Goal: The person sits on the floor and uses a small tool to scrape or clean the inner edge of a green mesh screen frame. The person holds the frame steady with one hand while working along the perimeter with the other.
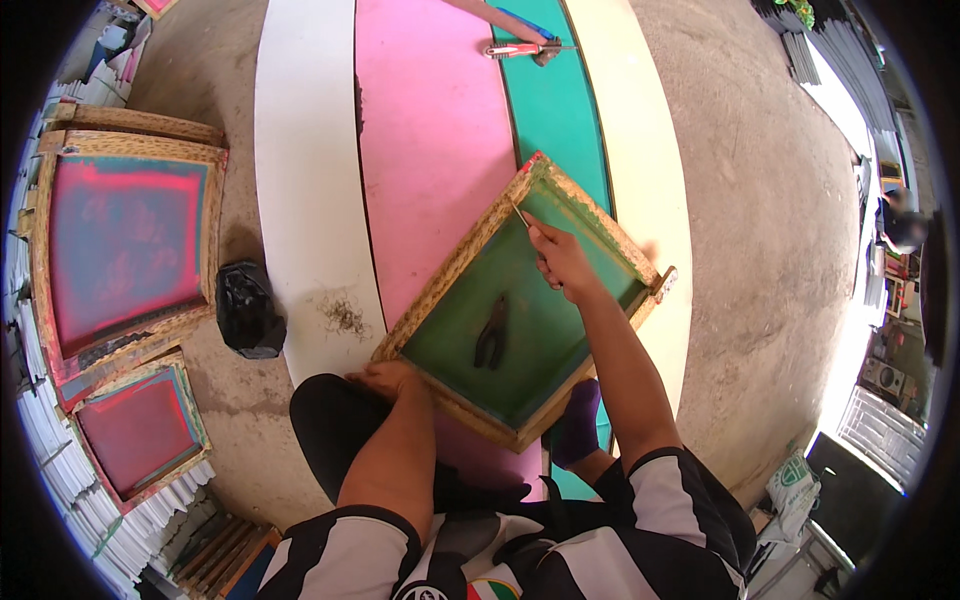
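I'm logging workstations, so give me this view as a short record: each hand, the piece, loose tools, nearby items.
Left hand: at the wooden frame's left corner, grip partly hidden
Right hand: holding a thin tool near the far corner
Piece: green mesh within that frame
Loose tools: dark pliers, above or beneath mesh unclear; red-handled screwdriver farther away
Nearby: black bag, left

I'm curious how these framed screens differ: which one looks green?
The screen beneath the person's right hand. It looks green inside its frame, while the large screen and small screen at left show pinkish red.
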Demonstrator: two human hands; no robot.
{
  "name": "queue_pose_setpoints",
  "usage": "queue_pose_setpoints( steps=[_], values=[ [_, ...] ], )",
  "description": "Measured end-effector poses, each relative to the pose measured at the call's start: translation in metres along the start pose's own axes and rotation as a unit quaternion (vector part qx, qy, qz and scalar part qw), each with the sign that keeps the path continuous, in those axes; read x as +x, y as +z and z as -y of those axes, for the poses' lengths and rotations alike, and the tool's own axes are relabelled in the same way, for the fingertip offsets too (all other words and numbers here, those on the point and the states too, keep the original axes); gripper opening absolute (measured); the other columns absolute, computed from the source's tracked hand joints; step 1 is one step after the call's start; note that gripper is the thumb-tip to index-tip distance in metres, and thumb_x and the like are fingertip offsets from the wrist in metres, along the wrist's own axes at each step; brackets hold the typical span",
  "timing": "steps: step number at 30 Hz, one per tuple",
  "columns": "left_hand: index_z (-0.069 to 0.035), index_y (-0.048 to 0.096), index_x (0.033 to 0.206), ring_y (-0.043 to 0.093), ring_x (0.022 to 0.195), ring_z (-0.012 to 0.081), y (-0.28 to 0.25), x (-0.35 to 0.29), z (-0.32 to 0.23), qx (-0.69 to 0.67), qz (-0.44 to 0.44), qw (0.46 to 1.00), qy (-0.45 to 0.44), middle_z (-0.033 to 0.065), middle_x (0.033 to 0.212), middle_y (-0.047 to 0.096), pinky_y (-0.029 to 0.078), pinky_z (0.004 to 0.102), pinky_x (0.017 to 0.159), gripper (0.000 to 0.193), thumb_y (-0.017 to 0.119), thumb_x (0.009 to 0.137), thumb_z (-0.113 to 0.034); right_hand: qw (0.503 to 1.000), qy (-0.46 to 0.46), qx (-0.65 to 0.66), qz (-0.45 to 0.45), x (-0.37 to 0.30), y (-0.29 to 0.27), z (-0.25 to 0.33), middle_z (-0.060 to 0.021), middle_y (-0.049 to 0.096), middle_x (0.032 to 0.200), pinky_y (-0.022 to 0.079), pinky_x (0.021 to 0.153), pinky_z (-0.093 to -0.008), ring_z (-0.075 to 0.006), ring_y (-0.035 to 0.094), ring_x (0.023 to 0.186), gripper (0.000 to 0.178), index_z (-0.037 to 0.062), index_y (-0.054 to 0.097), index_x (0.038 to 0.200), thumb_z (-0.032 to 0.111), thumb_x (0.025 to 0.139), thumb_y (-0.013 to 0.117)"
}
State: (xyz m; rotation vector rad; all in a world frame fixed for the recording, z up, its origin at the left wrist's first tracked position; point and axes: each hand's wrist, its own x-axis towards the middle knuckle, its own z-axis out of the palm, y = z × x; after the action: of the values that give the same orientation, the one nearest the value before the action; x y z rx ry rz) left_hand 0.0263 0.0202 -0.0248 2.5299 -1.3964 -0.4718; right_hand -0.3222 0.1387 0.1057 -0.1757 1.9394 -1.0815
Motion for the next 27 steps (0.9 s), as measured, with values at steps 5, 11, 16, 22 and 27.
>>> queue_pose_setpoints(
  steps=[5, 11, 16, 22, 27],
  values=[
    [0.009, 0.028, 0.155, 0.036, 0.148, 0.0386, -0.03, -0.016, -0.036, -0.079, -0.016, 0.996, -0.037, 0.029, 0.159, 0.034, 0.023, 0.0403, 0.125, 0.059, 0.035, 0.105, -0.021, 0.987, 0.114, 0.103, 0.046, -0.016, 0.01, 0.021, -0.0024, 0.068, 0.084, 0.051, 0.061, -0.0334, -0.0145, 0.057, 0.059, 0.047, 0.0231, 0.053, 0.149, 0.041, 0.106, 0.055],
    [0.006, 0.028, 0.157, 0.038, 0.145, 0.0401, -0.026, -0.011, -0.032, -0.018, -0.02, 1.0, -0.017, 0.0296, 0.158, 0.036, 0.026, 0.042, 0.123, 0.06, 0.037, 0.105, -0.024, 0.941, -0.087, -0.301, -0.129, -0.029, 0.04, 0.008, -0.0151, 0.074, 0.103, 0.055, 0.081, -0.0508, -0.0429, 0.071, 0.092, 0.04, 0.0313, 0.057, 0.144, 0.038, 0.105, 0.052],
    [0.006, 0.027, 0.157, 0.037, 0.146, 0.039, -0.05, -0.03, -0.065, -0.117, 0.006, 0.99, -0.074, 0.0292, 0.159, 0.033, 0.025, 0.0415, 0.124, 0.059, 0.036, 0.106, -0.023, 0.902, 0.003, -0.415, -0.119, -0.044, 0.039, 0.042, -0.0177, 0.074, 0.097, 0.055, 0.08, -0.0539, -0.0432, 0.07, 0.09, 0.04, 0.0385, 0.053, 0.144, 0.038, 0.105, 0.049],
    [0.007, 0.024, 0.157, 0.034, 0.149, 0.037, -0.013, -0.009, -0.021, -0.124, -0.02, 0.992, -0.029, 0.029, 0.161, 0.03, 0.021, 0.04, 0.126, 0.059, 0.037, 0.106, -0.02, 0.879, 0.013, -0.472, -0.065, -0.045, 0.042, 0.058, -0.0224, 0.073, 0.095, 0.056, 0.079, -0.0573, -0.0437, 0.072, 0.09, 0.046, 0.0346, 0.041, 0.152, 0.034, 0.107, 0.043],
    [0.007, 0.024, 0.157, 0.032, 0.15, 0.0374, -0.022, -0.015, -0.032, -0.159, 0.01, 0.984, -0.082, 0.0292, 0.162, 0.028, 0.02, 0.0389, 0.126, 0.058, 0.037, 0.106, -0.017, 0.86, 0.035, -0.507, -0.049, -0.041, 0.045, 0.057, -0.0227, 0.072, 0.096, 0.055, 0.078, -0.0579, -0.0439, 0.071, 0.09, 0.05, 0.0306, 0.037, 0.157, 0.03, 0.107, 0.042]
  ],
)
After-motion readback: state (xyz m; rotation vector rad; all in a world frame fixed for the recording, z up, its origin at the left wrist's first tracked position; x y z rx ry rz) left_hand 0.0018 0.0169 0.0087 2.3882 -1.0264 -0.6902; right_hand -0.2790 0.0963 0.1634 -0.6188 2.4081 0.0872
